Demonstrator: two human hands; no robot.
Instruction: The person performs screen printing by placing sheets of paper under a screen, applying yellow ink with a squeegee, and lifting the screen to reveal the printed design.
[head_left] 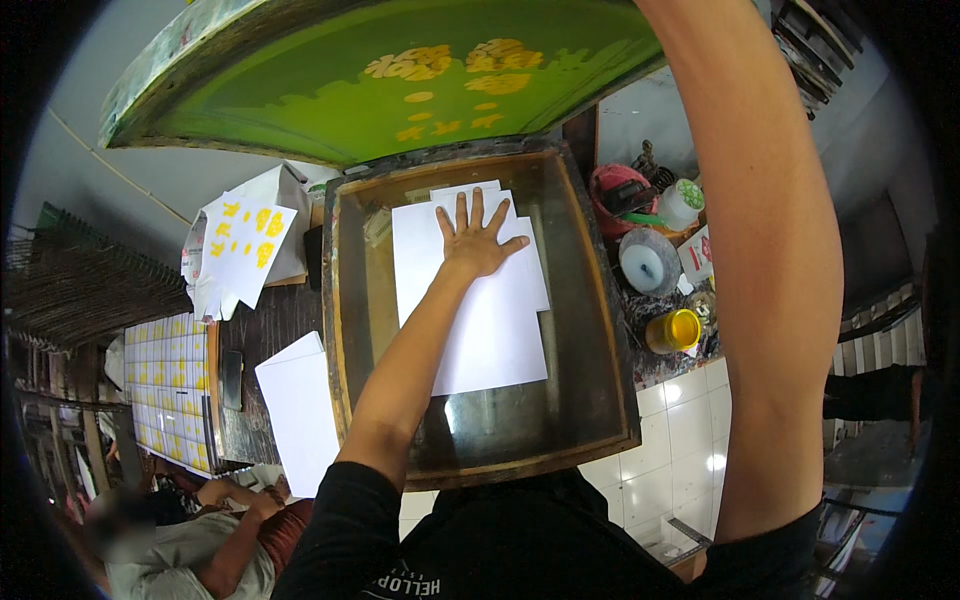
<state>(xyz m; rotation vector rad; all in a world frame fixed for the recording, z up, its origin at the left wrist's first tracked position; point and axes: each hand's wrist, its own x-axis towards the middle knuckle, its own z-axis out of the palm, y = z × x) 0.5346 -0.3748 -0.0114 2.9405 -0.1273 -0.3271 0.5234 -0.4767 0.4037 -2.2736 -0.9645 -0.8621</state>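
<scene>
My left hand [476, 243] lies flat with spread fingers on white paper sheets [490, 340]. The sheets overlap unevenly on the glass top [560, 400] of a wood-rimmed printing table. Above its far edge a screen printing frame [330, 115] is tilted up, its green mesh bearing yellow shapes. My right arm [765, 250] reaches up past the top edge of the picture, close by the raised frame's right end; the hand itself is out of view.
Printed sheets with yellow shapes [245, 240] and blank sheets [300, 400] lie at left, near a dark phone [233, 380]. On the right stand a yellow ink jar [673, 331], a round tub [650, 262] and a pink basin [610, 185]. Another person [205, 540] sits at lower left.
</scene>
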